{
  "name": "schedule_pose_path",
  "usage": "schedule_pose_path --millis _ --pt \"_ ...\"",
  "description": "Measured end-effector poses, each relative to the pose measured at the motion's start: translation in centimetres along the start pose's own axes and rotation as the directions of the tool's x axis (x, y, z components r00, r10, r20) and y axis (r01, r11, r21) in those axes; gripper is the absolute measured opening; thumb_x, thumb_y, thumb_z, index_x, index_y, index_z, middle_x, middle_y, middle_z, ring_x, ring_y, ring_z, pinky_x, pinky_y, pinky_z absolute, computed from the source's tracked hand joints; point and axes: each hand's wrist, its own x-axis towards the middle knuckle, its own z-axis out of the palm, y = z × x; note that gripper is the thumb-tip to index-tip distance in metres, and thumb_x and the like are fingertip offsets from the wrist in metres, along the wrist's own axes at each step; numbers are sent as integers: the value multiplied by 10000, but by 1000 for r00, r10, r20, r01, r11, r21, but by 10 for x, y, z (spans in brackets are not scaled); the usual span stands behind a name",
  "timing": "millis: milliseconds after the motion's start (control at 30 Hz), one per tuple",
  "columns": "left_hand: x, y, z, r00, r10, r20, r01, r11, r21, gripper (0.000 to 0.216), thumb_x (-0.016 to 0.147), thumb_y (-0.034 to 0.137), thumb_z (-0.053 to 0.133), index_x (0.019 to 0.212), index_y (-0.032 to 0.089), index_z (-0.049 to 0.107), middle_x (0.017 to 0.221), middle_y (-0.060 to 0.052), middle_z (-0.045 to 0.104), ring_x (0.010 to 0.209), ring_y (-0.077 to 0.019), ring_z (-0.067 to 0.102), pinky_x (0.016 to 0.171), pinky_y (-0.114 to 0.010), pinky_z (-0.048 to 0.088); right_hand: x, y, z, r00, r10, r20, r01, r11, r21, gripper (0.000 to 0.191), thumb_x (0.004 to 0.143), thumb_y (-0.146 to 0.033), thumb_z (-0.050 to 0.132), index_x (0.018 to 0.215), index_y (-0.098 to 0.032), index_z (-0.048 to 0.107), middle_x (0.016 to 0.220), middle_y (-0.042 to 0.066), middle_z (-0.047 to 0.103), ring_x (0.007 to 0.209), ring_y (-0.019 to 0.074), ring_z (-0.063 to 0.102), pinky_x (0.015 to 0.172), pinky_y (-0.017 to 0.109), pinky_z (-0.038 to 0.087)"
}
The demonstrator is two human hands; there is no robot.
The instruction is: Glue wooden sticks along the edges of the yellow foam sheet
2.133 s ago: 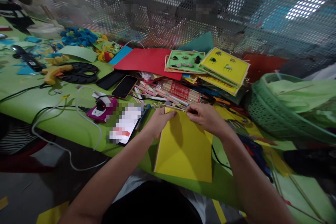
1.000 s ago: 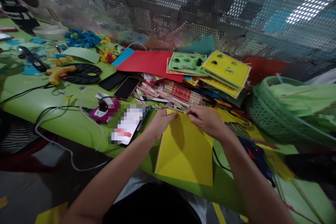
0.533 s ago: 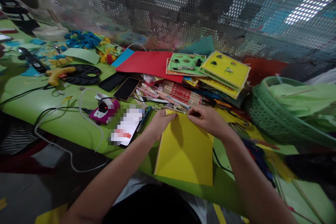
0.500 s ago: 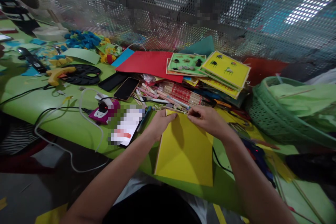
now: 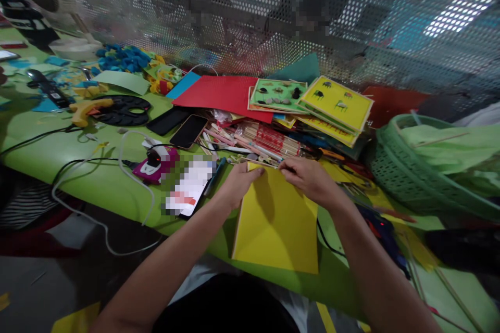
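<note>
A yellow sheet of card (image 5: 279, 223) lies in front of me at the table's near edge. Thin, pale strips, seemingly wooden sticks, run along its far edge and its left edge. At the far left corner, my left hand (image 5: 242, 183) is closed on the card, its thumb flat on top and the fingers mostly hidden. My right hand (image 5: 307, 177) pinches at the far edge, its fingertips on the pale stick (image 5: 269, 165) there. How firmly the stick is fixed to the card I cannot tell.
Beyond my hands lie pens and bundled sticks (image 5: 269, 138), with decorated cards (image 5: 338, 104) and red card (image 5: 219, 96) behind. To the left are a lit phone (image 5: 189, 190), a purple power block (image 5: 158, 166), cables and a yellow glue gun (image 5: 91, 109). A green basket (image 5: 406, 166) stands right.
My right hand has shifted slightly along the far edge, its fingers curling a little further over. The left hand keeps its hold, and the card has barely moved.
</note>
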Motion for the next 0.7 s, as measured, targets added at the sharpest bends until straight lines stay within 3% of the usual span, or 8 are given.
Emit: schedule_pose_path --millis 233,467,700 --pt "-1 0 -2 1000 -10 8 10 1000 -2 234 697 319 817 811 139 720 694 -58 733 553 -173 657 573 -266 513 -3 2 -6 1000 6 -3 -6 989 146 271 979 -352 470 942 -205 694 920 62 756 827 204 669 727 292 425" --pt "-2 0 1 1000 -5 8 5 1000 -5 220 705 299 826 828 147 725 712 -54 743 573 -173 665 577 -259 512 -2 -5 0 996 32 -79 -28 999 41 188 913 -267 518 769 -211 625 775 45 699 703 177 595 661 291 367" --pt "-2 3 0 1000 -5 -8 5 1000 -19 176 733 292 799 795 152 710 692 -59 730 546 -183 664 588 -291 527 -5 -1 -6 993 30 -110 -16 992 124 200 949 -334 541 834 -211 649 809 39 714 750 188 631 684 288 404"
